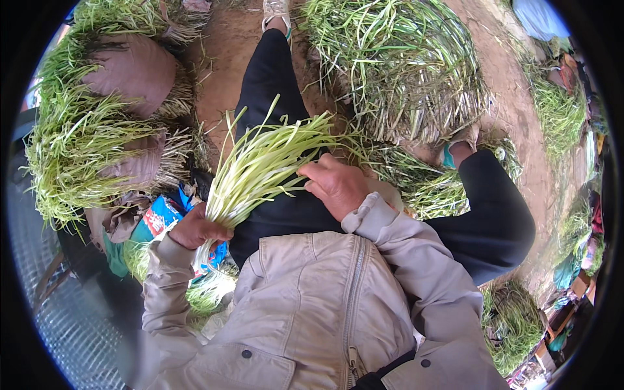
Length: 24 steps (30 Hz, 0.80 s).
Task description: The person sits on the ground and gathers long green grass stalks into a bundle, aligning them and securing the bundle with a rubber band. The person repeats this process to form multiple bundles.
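Observation:
A thick bunch of pale green garlic chives (263,166) lies slantwise over my lap, its leaf tips fanning away to the upper right. My left hand (200,227) is closed around the bunch near its white lower ends. At the bunch's right edge, my right hand (337,187) is closed in a pinch. One or two pale blades meet its fingertips; the rest of that grip is hidden by the back of the hand.
A large heap of green chives (396,65) lies ahead on the brown ground (218,49). Cloth-wrapped bundles (133,75) with leafy greens stand at the left. More greens (513,325) lie at lower right. A blue printed bag (170,211) sits beside my left hand.

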Motion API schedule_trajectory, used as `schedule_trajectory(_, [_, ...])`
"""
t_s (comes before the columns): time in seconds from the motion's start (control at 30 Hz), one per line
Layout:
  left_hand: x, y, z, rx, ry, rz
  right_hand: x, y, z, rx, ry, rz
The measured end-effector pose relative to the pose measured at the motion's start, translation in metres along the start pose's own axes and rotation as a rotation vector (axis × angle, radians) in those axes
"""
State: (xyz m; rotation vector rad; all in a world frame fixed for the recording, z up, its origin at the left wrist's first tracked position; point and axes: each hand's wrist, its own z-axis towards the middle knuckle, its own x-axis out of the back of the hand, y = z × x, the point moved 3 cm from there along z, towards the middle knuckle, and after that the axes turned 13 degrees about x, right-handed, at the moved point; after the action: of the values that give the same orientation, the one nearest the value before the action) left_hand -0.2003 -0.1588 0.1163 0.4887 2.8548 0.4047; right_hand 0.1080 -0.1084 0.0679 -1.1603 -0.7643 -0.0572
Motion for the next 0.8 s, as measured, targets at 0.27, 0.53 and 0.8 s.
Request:
schedule_trajectory(0.27, [-0.002, -0.001, 0.003, 0.007, -0.007, 0.024, -0.025, 0.014, -0.002, 0.008, 0.006, -0.101])
schedule_trajectory(0.53, [-0.011, 0.0, 0.009, -0.054, -0.058, 0.023, -0.038, 0.042, -0.014, -0.08, 0.212, 0.04])
schedule_trajectory(0.8, [-0.005, -0.002, 0.004, -0.007, -0.02, -0.016, 0.026, 0.066, -0.028, -0.308, 0.137, -0.027])
